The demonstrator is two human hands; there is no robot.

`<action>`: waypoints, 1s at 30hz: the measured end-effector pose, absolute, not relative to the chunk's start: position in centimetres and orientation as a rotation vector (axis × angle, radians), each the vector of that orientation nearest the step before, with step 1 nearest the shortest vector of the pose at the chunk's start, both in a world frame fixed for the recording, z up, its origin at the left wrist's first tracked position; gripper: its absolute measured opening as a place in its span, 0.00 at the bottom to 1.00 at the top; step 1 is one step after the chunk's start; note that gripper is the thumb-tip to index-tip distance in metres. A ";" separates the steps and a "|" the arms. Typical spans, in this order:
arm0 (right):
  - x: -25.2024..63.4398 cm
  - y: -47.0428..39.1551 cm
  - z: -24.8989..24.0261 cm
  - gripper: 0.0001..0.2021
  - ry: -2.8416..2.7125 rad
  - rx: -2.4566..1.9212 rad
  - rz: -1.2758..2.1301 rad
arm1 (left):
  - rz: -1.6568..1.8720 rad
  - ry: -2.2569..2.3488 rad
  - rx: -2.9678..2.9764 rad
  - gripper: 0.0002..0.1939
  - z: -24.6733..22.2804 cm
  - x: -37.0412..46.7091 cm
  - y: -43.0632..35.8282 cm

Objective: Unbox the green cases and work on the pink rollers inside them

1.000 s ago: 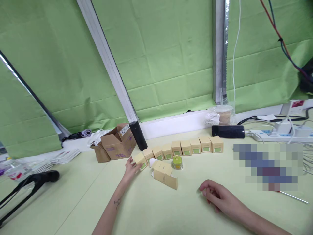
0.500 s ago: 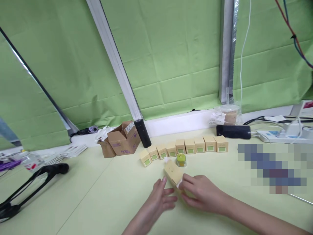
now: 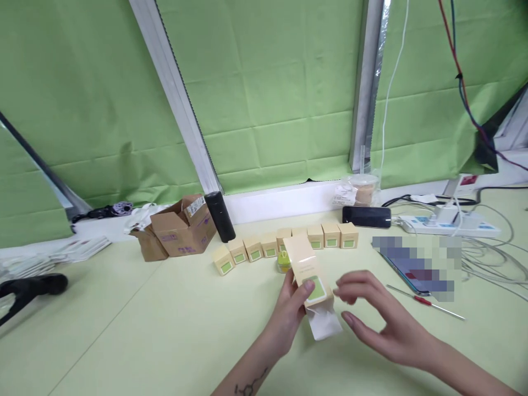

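Note:
My left hand [image 3: 291, 305] is closed around a small cream cardboard box [image 3: 303, 256] with a green label, its thumb lying on the label. The box is tilted, and a white flap hangs from its near end. To the right of it, my right hand [image 3: 375, 313] has its fingers apart and holds nothing. Behind the held box stands a small jar [image 3: 283, 262] with a yellow-green lid, partly hidden. Farther back, several similar small boxes [image 3: 254, 248] form a curved row, some of them partly covered by the held box.
At the back left are an open brown carton [image 3: 185, 231] and a black cylinder [image 3: 220, 216]. A black phone [image 3: 366, 216], a power strip [image 3: 447, 224], cables and a red-handled screwdriver [image 3: 423, 300] lie to the right. A black frame-like object [image 3: 37, 286] is at the left edge.
My left hand has taken hold of the box, which now shows its label and hanging flap. My right hand has let go and moved right. The view has shifted right.

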State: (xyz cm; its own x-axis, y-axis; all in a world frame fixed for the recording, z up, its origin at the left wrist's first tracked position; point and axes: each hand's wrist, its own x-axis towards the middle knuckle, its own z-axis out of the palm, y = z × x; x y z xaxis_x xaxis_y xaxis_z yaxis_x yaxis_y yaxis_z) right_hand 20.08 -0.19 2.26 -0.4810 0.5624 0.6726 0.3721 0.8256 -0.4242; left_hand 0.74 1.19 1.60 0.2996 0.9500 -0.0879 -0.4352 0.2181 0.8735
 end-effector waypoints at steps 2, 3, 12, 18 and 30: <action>20.6 0.4 1.5 0.26 -2.111 -0.762 0.366 | 1.057 0.748 0.914 0.31 1.2 0.8 1.3; 20.7 0.5 1.0 0.30 -2.130 -0.777 0.403 | 1.038 0.748 0.932 0.32 0.8 0.8 1.3; 20.1 0.0 -3.1 0.49 -2.285 -0.839 0.508 | 0.962 0.793 0.801 0.32 -1.8 0.8 0.4; 19.5 0.1 -4.2 0.19 -2.175 -0.779 0.341 | 0.912 0.711 0.668 0.26 -2.0 1.1 0.6; 19.2 -0.2 -4.6 0.13 -2.306 -0.603 0.036 | 0.762 0.649 0.552 0.28 -2.3 0.8 0.6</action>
State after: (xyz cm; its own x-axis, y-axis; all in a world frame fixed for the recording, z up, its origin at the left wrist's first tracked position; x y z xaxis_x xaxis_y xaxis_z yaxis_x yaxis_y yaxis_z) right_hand 19.22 -0.24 -4.63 -0.6156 0.4328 0.6585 0.4121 0.8891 -0.1991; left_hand 0.84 0.65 -2.33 0.5511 0.7671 -0.3283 -0.4461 0.6034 0.6610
